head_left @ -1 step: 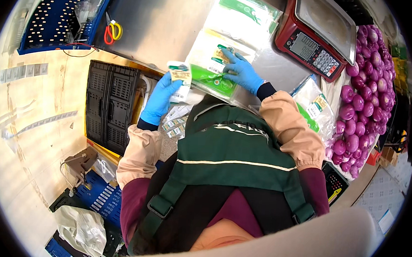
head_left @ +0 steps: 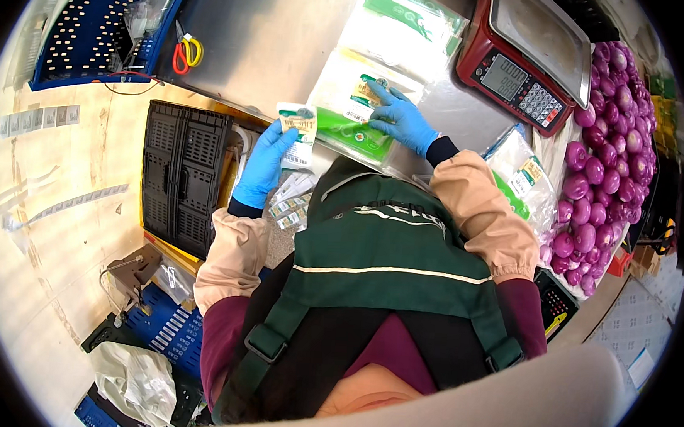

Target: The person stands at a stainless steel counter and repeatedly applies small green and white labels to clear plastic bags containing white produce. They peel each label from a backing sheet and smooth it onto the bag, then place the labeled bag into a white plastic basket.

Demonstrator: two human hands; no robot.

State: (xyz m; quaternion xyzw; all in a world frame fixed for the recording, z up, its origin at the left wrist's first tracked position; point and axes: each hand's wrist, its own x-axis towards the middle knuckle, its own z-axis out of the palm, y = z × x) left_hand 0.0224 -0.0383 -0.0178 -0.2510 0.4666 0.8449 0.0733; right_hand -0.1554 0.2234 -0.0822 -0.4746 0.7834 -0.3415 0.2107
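Note:
My left hand [head_left: 261,164], in a blue glove, pinches a strip of printed labels [head_left: 301,131] that hangs beside the metal table's near edge. More of the strip [head_left: 290,208] trails down in folds below that hand. On the table lies a stack of clear plastic bags [head_left: 333,123] with green bands. My right hand [head_left: 405,124], also gloved in blue, rests on the top bag with its fingers spread. Its fingertips touch a green and cream label [head_left: 362,91] on that bag. More bags [head_left: 402,23] lie farther back.
Right of the bags stands a red digital scale [head_left: 473,73], with a heap of peeled purple onions [head_left: 612,158] beyond it. Another labelled bag [head_left: 520,176] lies by my right sleeve. Yellow and red scissors [head_left: 186,55] and a blue crate [head_left: 96,27] are at the left; black folded crates [head_left: 183,178] stand below.
The label strip in my left hand has turned slightly and its printed face shows flatter. My right hand stays on the bag almost unmoved.

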